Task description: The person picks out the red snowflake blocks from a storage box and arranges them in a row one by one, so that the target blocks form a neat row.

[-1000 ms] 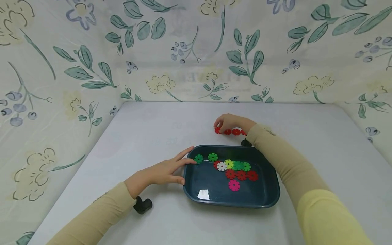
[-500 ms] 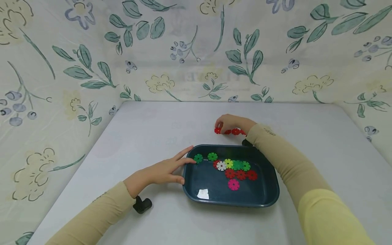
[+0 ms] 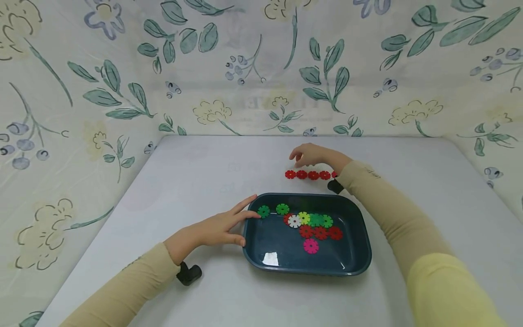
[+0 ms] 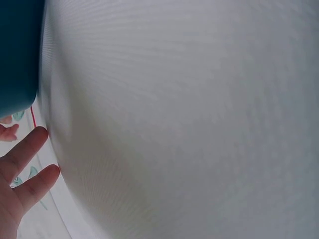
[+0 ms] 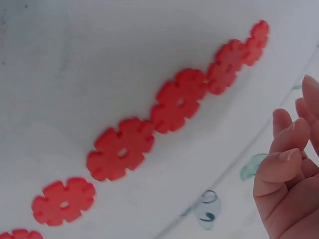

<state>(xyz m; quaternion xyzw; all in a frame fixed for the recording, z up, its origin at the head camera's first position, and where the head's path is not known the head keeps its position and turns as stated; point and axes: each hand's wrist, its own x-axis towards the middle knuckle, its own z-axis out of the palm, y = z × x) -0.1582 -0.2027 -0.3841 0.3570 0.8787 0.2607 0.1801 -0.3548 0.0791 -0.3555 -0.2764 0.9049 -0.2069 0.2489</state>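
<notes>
Floral backdrop (image 3: 245, 113), white table (image 3: 196, 172)

Lined-up red discs (image 3: 313, 175) lie at the tray's (image 3: 351, 254) twelve o'clock, likely light and stiff; pinch their notched rims. Right hand (image 3: 312, 155), loosely curled, hovers empty near them; left hand (image 3: 216, 229), fingers spread, touches the tray at ten o'clock.

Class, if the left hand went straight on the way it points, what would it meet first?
First, the dark blue tray, which the left hand overlaps in the head view; exact contact is hard to judge. Just inside, a green disc likely comes next.
</notes>
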